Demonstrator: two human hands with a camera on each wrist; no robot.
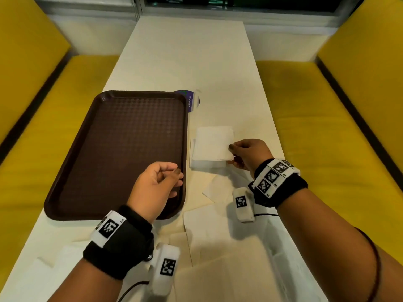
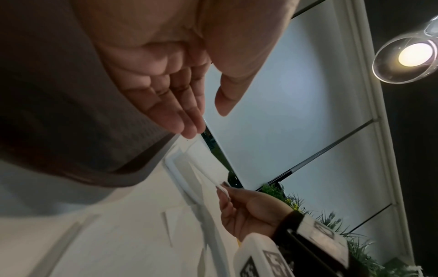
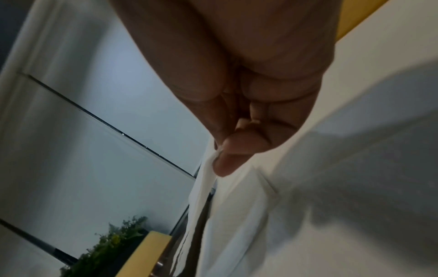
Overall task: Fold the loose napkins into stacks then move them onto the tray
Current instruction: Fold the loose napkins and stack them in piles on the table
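Observation:
A dark brown tray (image 1: 122, 149) lies bare on the left of the white table. Right of it sits a small stack of folded white napkins (image 1: 212, 146). My right hand (image 1: 239, 152) pinches the right edge of the top folded napkin (image 3: 208, 168) between thumb and fingers, lifting it slightly. My left hand (image 1: 172, 177) hovers over the tray's near right corner, holding nothing, fingers relaxed and lightly bent (image 2: 189, 120). Several loose unfolded napkins (image 1: 222, 247) lie spread on the table near me, under both wrists.
A purple and white packet (image 1: 192, 101) lies just behind the tray's far right corner. Yellow bench seats (image 1: 327, 131) flank the table (image 1: 185, 57) on both sides. A window and a hanging lamp (image 2: 412, 56) show in the left wrist view.

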